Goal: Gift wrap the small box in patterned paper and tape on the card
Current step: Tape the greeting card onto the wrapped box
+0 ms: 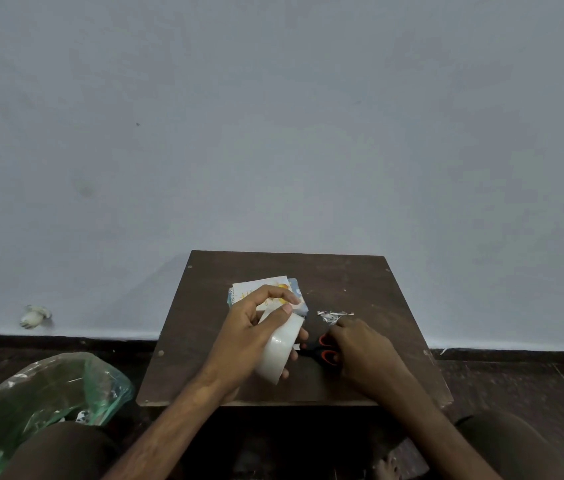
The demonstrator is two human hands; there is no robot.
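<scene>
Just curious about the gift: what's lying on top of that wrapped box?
A white card with a yellow-orange drawing lies on the wrapped box. The left hand, holding the tape roll, covers its near part.

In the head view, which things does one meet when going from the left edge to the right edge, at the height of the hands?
green plastic bag → tape roll in the left hand → scissors → right hand. The wrapped box and the paper scrap overlap these, so I leave them out.
</scene>
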